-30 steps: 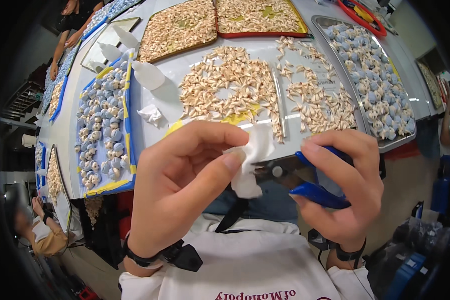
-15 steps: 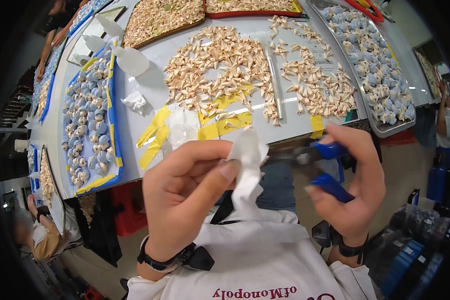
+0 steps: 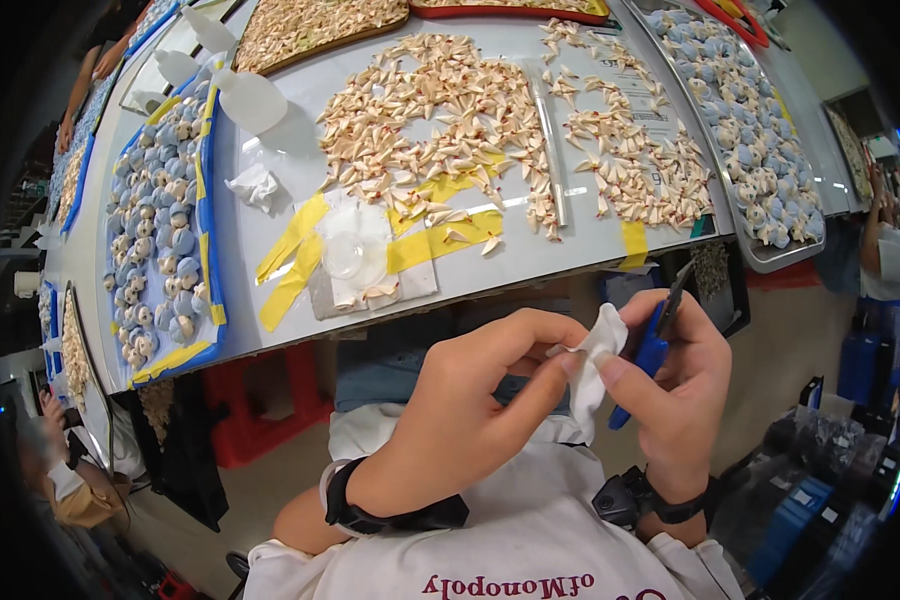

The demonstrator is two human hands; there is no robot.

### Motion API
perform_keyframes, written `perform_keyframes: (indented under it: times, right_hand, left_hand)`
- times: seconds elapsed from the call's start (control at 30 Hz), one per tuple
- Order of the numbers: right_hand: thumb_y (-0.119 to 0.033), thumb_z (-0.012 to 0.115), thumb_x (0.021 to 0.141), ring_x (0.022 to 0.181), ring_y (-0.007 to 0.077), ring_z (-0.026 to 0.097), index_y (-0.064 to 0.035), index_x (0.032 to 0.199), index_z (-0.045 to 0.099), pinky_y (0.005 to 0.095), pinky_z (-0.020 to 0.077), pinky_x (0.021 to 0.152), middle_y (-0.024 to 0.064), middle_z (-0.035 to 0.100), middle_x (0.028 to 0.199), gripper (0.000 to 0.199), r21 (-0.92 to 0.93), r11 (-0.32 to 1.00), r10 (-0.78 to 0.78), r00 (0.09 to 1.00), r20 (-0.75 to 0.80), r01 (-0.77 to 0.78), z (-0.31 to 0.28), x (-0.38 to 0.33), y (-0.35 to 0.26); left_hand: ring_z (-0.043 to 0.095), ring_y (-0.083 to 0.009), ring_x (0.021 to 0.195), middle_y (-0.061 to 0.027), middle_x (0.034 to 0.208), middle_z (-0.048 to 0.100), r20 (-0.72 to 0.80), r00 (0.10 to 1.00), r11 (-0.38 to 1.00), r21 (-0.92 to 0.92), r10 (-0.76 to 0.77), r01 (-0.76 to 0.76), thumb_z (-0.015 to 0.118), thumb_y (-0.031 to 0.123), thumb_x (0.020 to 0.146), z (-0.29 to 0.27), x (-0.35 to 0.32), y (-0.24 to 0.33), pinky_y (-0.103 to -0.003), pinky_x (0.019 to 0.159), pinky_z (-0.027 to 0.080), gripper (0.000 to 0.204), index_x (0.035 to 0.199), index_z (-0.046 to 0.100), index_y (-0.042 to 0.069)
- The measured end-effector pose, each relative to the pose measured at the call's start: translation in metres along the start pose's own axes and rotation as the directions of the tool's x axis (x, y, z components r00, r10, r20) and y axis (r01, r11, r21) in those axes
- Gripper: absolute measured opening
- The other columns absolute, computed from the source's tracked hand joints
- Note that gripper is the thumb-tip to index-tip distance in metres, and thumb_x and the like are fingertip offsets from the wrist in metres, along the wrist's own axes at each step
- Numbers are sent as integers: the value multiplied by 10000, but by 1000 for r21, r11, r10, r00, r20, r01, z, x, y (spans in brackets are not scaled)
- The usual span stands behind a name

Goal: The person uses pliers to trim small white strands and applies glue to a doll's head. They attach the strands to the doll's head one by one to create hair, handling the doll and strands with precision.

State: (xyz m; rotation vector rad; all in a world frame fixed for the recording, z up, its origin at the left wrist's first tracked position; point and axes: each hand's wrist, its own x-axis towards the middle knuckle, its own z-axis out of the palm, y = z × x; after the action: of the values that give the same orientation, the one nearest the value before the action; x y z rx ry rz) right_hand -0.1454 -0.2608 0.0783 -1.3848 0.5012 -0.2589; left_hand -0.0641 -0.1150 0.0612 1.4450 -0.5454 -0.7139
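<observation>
My left hand (image 3: 480, 400) pinches one edge of a soft white piece (image 3: 600, 355), either tissue or thin cloth, over my lap in front of the table edge. My right hand (image 3: 685, 390) keeps a pair of blue-handled pliers (image 3: 652, 350) in its curled fingers, their dark jaws pointing up and away. The right thumb presses on the white piece as well, so both hands touch it. On the table beyond lies a wide spread of small cream pointed pieces (image 3: 430, 120) with reddish tips.
A blue-edged tray (image 3: 210, 250) of blue-and-cream pieces lies left; a metal tray (image 3: 775, 258) of similar ones is right. White bottles (image 3: 252, 103), crumpled tissue (image 3: 255, 186), a clear round dish (image 3: 345, 255) and yellow tape (image 3: 292, 240) are on the table. Other people work at both sides.
Both hands have come together lower and nearer my body, the left moving right with the white piece. The pliers have turned upward in my right hand, whose thumb now touches the piece.
</observation>
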Motion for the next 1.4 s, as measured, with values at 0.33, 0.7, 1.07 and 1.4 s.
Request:
perform_keyframes:
  times: [0.33,0.7,1.07,1.4]
  right_hand:
    - [54,684,699,742,66,554,6,912,564,196,444,654,38,585,844,249,-100,992,71,997,7,-70,-1,4,-3]
    - [72,689,647,659,68,534,0,856,559,192,419,561,47,583,767,257,-227,965,133,991,12,-127,-10,11,-13]
    - [51,658,664,688,69,523,-9,888,565,204,414,603,39,574,778,250,-357,930,109,993,45,-86,-9,15,-16]
    - [-82,642,550,744,257,487,-4,1186,572,353,390,655,99,512,892,645,-763,313,-219,825,522,566,13,3,-13]
  left_hand:
    - [638,-118,788,-94,904,636,77,997,999,29,-30,28,569,-8,866,-7,-2,-5,-230,696,525,151,1003,594,-66]
    - [625,-132,772,-94,888,633,123,992,993,112,17,-31,558,-48,856,-27,-4,-11,-247,690,516,111,960,597,-54]
    - [533,-116,937,-104,1010,583,239,963,874,-433,-122,218,496,43,911,-42,-10,-12,-262,802,427,124,1015,510,-22]
    - [562,-105,875,-74,960,581,200,939,758,-554,-281,345,510,105,874,-37,-7,-12,-259,791,466,271,1106,504,-35]
